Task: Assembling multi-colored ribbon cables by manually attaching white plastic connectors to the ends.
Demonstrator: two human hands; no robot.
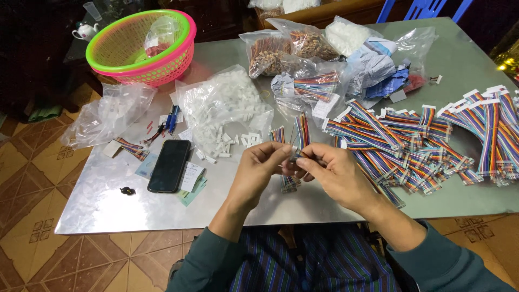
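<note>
Mid-frame, the left hand (258, 167) and right hand (330, 172) pinch one rainbow-striped ribbon wire strip (300, 135) at its white connector, a large finished-looking heap (421, 143) right of frame, loose white plastic housings (230, 143) left unused on the steel worktop (108, 205).

1. Bare counter (108, 208) lies open front-left, save a small black clip (127, 190).
2. The black phone (169, 165) and papers block the way left of the left hand (259, 167).
3. Rainbow ribbon cables (411, 146) crowd the right.
4. Plastic bags (319, 59) and a pink-green basket (143, 46) fill the back.
</note>
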